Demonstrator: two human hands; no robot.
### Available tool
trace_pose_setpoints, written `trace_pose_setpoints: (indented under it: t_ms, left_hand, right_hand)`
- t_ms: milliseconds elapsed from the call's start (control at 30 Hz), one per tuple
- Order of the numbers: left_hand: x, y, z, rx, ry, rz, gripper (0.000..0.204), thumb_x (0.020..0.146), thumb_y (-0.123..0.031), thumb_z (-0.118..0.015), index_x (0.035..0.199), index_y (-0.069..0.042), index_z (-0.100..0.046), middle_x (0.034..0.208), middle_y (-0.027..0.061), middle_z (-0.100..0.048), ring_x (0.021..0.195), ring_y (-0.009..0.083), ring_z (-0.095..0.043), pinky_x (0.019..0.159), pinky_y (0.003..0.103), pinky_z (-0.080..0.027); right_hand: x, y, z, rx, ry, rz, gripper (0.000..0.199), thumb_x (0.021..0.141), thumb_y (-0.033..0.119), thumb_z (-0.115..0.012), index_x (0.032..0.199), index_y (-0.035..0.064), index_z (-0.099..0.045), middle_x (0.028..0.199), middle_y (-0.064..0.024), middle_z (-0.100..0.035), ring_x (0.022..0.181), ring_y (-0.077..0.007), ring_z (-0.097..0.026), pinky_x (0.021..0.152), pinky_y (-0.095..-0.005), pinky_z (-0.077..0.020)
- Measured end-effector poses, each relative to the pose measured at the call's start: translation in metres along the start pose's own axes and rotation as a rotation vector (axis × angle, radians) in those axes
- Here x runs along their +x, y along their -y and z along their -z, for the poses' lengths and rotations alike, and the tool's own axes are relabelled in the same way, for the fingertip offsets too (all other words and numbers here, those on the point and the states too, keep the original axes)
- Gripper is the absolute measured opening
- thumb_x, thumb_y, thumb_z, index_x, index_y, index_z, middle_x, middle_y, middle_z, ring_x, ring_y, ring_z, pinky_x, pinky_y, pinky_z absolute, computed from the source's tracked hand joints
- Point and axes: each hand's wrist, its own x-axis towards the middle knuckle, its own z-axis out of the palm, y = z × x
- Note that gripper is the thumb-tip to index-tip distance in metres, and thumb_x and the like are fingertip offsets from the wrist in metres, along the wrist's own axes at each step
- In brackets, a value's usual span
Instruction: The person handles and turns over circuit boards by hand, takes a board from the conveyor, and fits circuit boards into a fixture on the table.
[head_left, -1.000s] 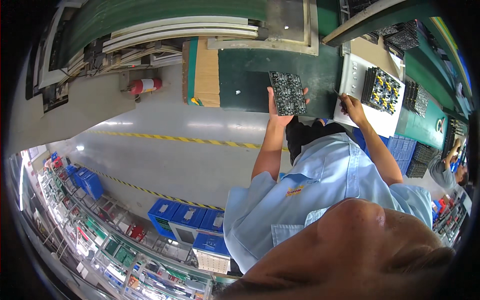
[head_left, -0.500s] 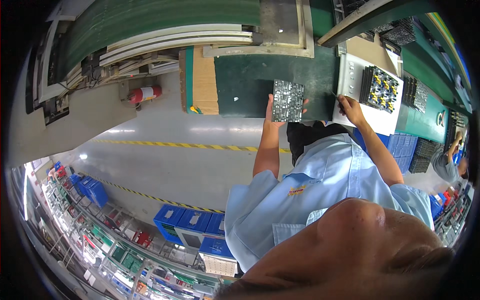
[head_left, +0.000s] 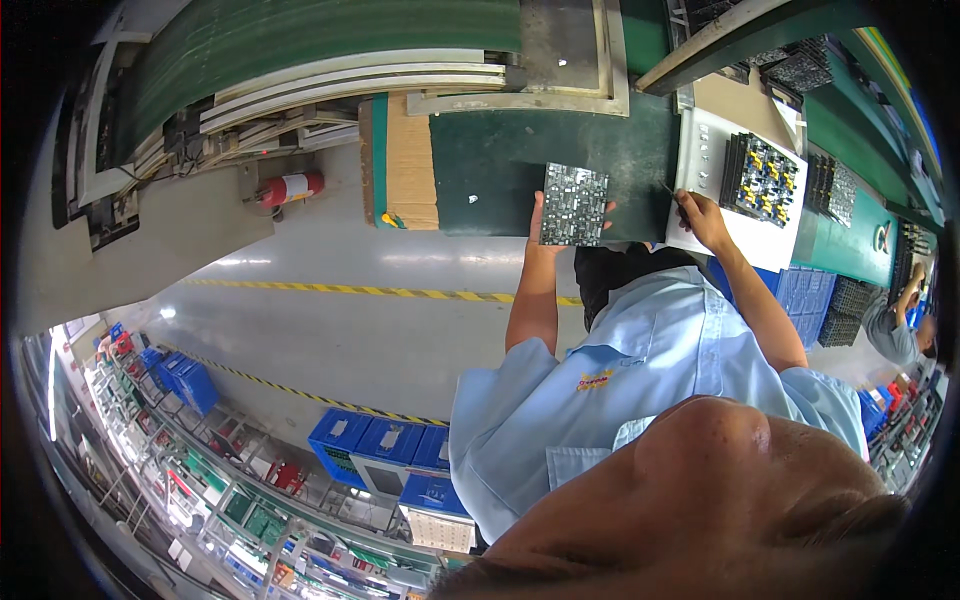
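My left hand point(head_left: 541, 222) holds a dark rectangular circuit board point(head_left: 575, 205) upright by its lower left edge, over the dark green bench mat point(head_left: 490, 165). My right hand point(head_left: 702, 216) is closed on a thin pointed tool point(head_left: 668, 188), whose tip rests near the left edge of a white sheet point(head_left: 765, 240). A black tray of yellow-and-black components point(head_left: 758, 178) lies on that sheet, just beyond the right hand. My light blue sleeves and shirt fill the middle of the view.
A cardboard sheet point(head_left: 410, 165) lies left of the mat. A red fire extinguisher point(head_left: 290, 188) stands on the grey floor, which has yellow striped lines. Blue crates point(head_left: 380, 450) sit below. More black trays point(head_left: 830, 190) line the bench; another person point(head_left: 900, 325) works at the far right.
The circuit board in my left hand has turned from tilted to nearly straight and sits slightly lower in view. My right hand stays by the white sheet.
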Motion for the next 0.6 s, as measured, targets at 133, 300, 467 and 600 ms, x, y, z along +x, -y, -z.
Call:
trace_pose_setpoints:
  t_ms: [133,300,467,600]
  left_hand:
    - [0.0003,-0.0006,-0.0007,0.005,0.011,-0.002,0.112,0.067,-0.078,-0.065,0.151,-0.011,-0.032,0.152,0.0237,-0.034,0.135,0.0577,-0.031,0.104,0.074,-0.031]
    - [0.0000,-0.0016,-0.0028,0.009,-0.031,-0.003,0.113,0.068,-0.080,-0.062,0.151,-0.012,-0.031,0.152,0.0241,-0.034,0.134,0.0583,-0.033,0.104,0.074,-0.032]
    - [0.0010,-0.0027,-0.0016,0.026,-0.017,0.005,0.113,0.068,-0.081,-0.060,0.152,-0.012,-0.030,0.152,0.0238,-0.034,0.134,0.0582,-0.033,0.103,0.074,-0.032]
    - [0.0021,-0.0027,-0.0007,0.039,-0.014,0.009,0.113,0.067,-0.082,-0.060,0.152,-0.012,-0.030,0.152,0.0239,-0.034,0.135,0.0574,-0.033,0.104,0.074,-0.032]
  right_hand:
    - [0.0005,0.0012,-0.0002,-0.001,-0.004,0.004,0.054,0.100,0.050,-0.049,0.088,-0.0014,-0.061,0.071,-0.0056,-0.057,0.060,-0.0123,-0.055,0.056,-0.0278,-0.0462]
    - [0.0014,0.0025,0.0001,0.006,0.001,-0.008,0.052,0.100,0.048,-0.050,0.088,-0.0010,-0.062,0.069,-0.0050,-0.056,0.058,-0.0118,-0.054,0.055,-0.0272,-0.0455]
    - [0.0005,0.0051,-0.0013,0.029,-0.008,-0.023,0.050,0.100,0.047,-0.051,0.088,-0.0006,-0.062,0.069,-0.0049,-0.057,0.058,-0.0117,-0.055,0.054,-0.0272,-0.0452]
    - [0.0007,0.0049,-0.0008,0.021,-0.010,-0.027,0.050,0.100,0.047,-0.051,0.090,-0.0004,-0.063,0.069,-0.0046,-0.057,0.058,-0.0115,-0.055,0.054,-0.0273,-0.0452]
